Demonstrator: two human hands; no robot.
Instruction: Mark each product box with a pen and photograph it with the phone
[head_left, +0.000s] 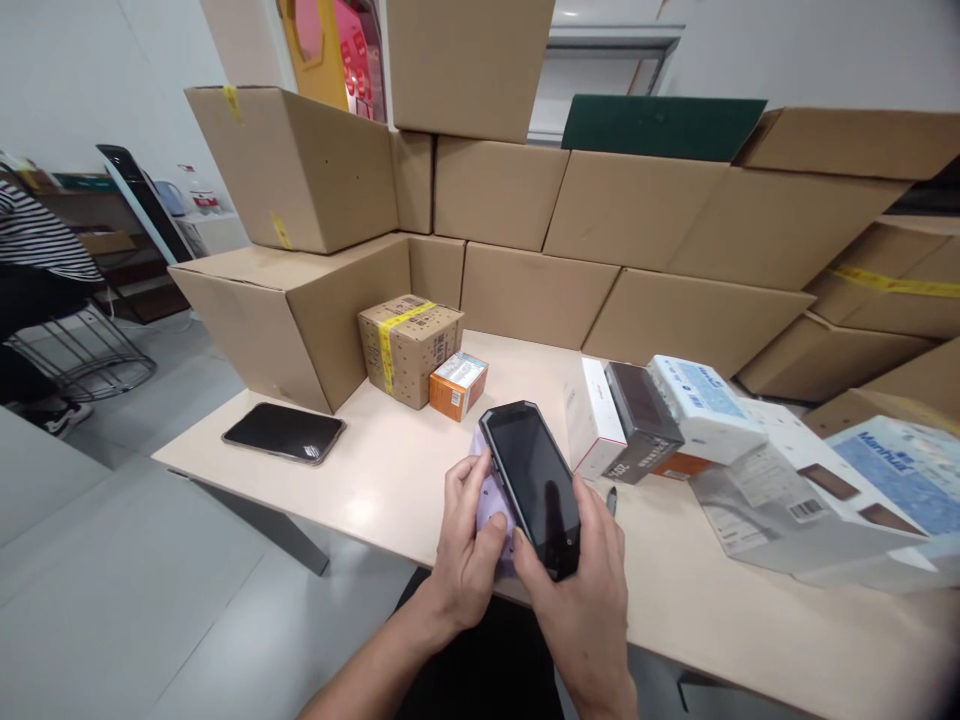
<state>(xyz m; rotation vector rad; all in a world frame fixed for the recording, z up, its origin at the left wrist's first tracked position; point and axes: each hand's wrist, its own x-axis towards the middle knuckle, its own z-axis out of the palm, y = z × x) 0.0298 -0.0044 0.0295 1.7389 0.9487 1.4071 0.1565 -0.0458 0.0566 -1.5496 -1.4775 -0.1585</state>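
Note:
A black rugged smartphone (534, 475) with a dark screen is held upright at a tilt over the table's front edge. My right hand (585, 590) is closed around its lower right side, thumb at the lower left corner. Behind the phone's left side shows a purple box-like thing with small dark marks (491, 505); most of it is hidden. My left hand (465, 550) grips this purple thing, with its thumb in front and fingertips at the phone's left edge. The tip of a dark pen-like thing (612, 500) shows just right of my right hand.
On the pale table (360, 490) lie another phone (285, 432), a taped carton (412, 350) and a small orange box (458, 385). White and dark boxes (641, 420), a tissue pack (705, 405) and a white carton (795, 500) stand right. Large cartons (536, 295) wall the back. A person (45, 240) sits far left.

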